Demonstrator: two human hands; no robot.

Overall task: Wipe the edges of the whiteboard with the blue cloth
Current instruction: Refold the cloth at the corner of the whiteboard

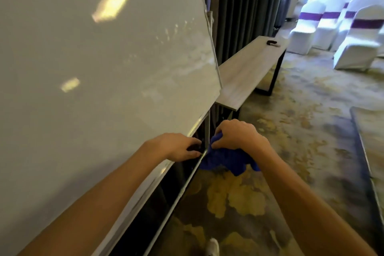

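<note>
We see the blue cloth bunched up at the lower edge of the whiteboard, pressed against the thin metal tray rail that runs below the board's bottom frame. The right hand is clenched over the top of the cloth, fingers curled into its folds, while loose corners hang down beneath the wrist toward the floor. Just to the left of it, the left hand rests on the board's bottom edge, its fingers hooked over the frame and around the rail, gripping it; the two hands sit near each other but do not touch. The board itself leans across the left of our view, its glossy face showing pale reflections of ceiling lights. Beyond its right corner stands a long wooden bench with dark legs, a small dark object lying at its far end. Dark curtains hang behind the bench. Patterned carpet covers the floor, and rows of white-covered chairs with purple bands stand at the far right.
</note>
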